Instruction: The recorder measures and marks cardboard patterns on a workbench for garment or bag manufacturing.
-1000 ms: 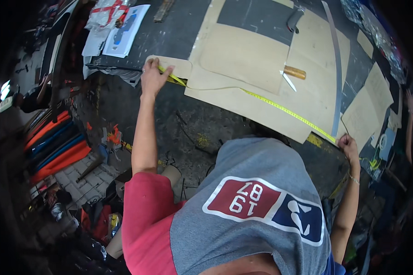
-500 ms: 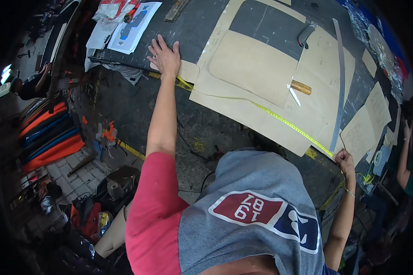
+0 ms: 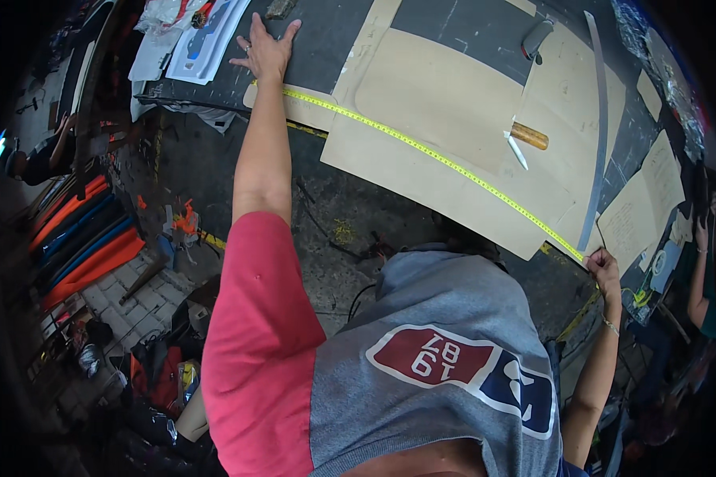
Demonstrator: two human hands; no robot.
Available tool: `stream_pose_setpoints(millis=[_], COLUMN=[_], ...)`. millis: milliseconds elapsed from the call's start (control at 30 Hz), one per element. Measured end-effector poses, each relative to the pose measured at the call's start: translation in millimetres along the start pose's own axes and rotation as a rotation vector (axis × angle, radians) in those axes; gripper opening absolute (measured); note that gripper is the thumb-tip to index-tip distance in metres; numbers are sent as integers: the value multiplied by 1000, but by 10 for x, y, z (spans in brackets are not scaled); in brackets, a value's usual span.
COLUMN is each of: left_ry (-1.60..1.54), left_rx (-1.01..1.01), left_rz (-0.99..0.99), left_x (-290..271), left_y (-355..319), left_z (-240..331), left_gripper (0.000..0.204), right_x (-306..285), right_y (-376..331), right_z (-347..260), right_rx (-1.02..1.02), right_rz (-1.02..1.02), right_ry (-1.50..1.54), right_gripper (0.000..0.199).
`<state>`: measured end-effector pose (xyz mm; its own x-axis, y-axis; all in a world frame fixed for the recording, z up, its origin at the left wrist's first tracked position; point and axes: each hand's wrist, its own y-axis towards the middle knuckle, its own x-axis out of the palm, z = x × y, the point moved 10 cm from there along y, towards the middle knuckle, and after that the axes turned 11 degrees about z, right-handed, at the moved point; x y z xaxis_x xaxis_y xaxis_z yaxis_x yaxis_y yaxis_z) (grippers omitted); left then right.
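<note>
A yellow tape measure point(image 3: 433, 159) runs straight across tan pattern sheets point(image 3: 453, 95) on the dark table. My right hand point(image 3: 603, 269) pinches its right end at the table's near edge. My left hand point(image 3: 266, 49) is open, fingers spread over the tabletop at the far left. The tape disappears behind my left wrist, so its other end is hidden. To the right on the sheets lie a short tool with a wooden handle point(image 3: 530, 135), a white pen-like marker point(image 3: 517, 151) and a long grey metal ruler point(image 3: 597, 127). Farther back rests a grey-and-black hand tool point(image 3: 537, 40).
Printed sheets point(image 3: 207, 44) and plastic bags lie at the table's far left. Handwritten paper point(image 3: 640, 207) and a tape roll point(image 3: 658, 262) are at the right. Orange and blue rolls point(image 3: 87, 246) fill the left floor. Another person's arm point(image 3: 698, 270) shows at the far right.
The tape has gone from slack and twisted at its left part to straight, its face up. My left hand has moved away from me and slightly left; the right keeps its pinch.
</note>
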<state>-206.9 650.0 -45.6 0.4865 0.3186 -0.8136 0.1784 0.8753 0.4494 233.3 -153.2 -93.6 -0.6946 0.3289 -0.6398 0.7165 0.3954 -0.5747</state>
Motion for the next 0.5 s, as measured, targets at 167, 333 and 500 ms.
stream_pose_setpoints(millis=[167,333,500], left_ry=[-142,66,-180], left_rx=[42,105,27], left_rz=[52,383,39], left_x=[-122,-1195,-892], left_y=[29,-421,-1317], left_z=[-76,366,498], left_gripper=[98,61,41], right_x=[1,-23,8], right_y=[9,-62,-61], right_z=[20,-12,-190], right_rx=[5,35,24], right_rz=[-8,27,18], right_ry=[-30,-42,-42], right_gripper=[21,21,21])
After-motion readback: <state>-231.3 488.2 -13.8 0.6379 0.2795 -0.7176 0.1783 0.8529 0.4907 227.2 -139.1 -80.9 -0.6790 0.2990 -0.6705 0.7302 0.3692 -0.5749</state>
